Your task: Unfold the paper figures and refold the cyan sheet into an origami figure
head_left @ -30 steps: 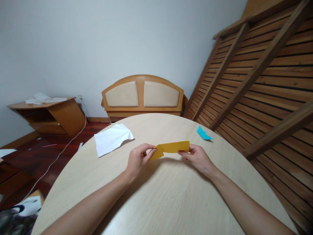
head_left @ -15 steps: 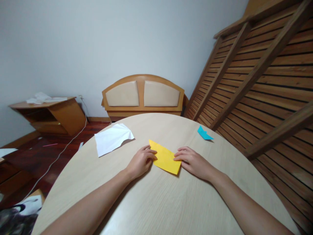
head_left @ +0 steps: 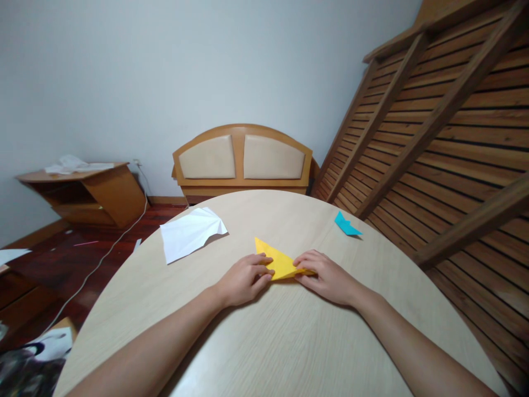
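Your left hand [head_left: 243,280] is laying fingertips on the yellow paper [head_left: 281,266]; can't tell if it's gripping. Your right hand [head_left: 330,277] is pinching the right end. Yellow paper is sitting on the table [head_left: 289,342] between your hands, white sheet [head_left: 188,236] lying left, blue folded paper [head_left: 346,225] right.

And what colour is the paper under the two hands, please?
The folded paper is yellow; see the head view.

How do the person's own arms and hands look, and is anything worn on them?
The left hand and right hand are ungloved. The bare left forearm and bare right forearm taper toward them, with no sleeves in view. No watch, bracelet or ring can be seen.
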The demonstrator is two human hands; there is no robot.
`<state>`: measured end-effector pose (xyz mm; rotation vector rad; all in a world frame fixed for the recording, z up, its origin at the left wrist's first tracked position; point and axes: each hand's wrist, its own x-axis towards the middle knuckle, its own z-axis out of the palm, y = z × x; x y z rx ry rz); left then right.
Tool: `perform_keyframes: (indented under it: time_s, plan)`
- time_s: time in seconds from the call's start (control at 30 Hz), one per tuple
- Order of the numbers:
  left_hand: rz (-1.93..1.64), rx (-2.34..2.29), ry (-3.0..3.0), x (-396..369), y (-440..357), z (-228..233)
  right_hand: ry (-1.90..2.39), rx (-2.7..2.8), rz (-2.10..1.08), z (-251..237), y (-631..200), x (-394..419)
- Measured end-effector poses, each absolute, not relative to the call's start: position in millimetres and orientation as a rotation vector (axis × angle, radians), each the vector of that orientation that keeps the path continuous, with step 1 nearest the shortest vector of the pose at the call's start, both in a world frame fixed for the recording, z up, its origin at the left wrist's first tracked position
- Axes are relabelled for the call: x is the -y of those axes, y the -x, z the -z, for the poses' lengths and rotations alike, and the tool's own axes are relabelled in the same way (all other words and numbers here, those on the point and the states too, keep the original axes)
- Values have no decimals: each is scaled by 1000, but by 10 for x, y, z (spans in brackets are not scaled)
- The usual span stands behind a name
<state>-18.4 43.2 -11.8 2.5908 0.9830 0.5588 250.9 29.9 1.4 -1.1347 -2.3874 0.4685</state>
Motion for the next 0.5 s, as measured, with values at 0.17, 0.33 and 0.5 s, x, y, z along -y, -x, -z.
perform_keyframes:
  time_s: [0.17,0.33,0.5]
  plan:
    - [-581,-1003,-2520,-410,139,85,1235,2298,-455,39,-2454,-330]
    - [-634,-982,-2545,-409,138,136,1330,2238,-297,145,-2440,-383]
    - [-607,-958,-2672,-410,122,176,1434,2174,-75,134,-2307,-311]
